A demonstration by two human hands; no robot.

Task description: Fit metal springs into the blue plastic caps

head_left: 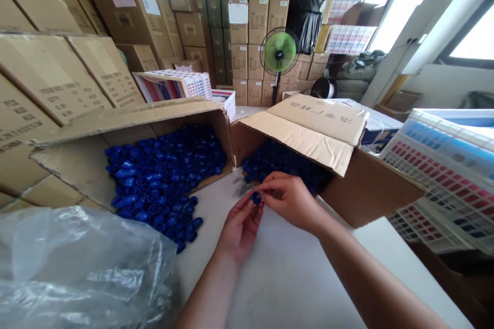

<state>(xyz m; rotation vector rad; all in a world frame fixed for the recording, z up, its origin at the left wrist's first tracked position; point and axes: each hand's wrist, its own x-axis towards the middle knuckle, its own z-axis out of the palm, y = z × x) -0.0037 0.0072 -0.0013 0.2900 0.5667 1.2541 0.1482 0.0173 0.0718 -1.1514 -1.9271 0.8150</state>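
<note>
My left hand [240,226] and my right hand [290,199] meet over the white table [293,272], both pinching one small blue cap [256,198] between their fingertips. A tipped cardboard box [127,126] on the left spills a heap of blue caps [164,175] onto the table. A second open cardboard box [366,185] just behind my hands holds more blue caps [278,162]. Some small clear or grey bits [242,187] lie on the table by my fingers.
A crumpled clear plastic bag [77,267] fills the near left. White crates with coloured cards [447,180] stand at the right. Stacked cardboard boxes [57,77] line the left and back, with a green standing fan [278,52] and a black bag [306,7] behind.
</note>
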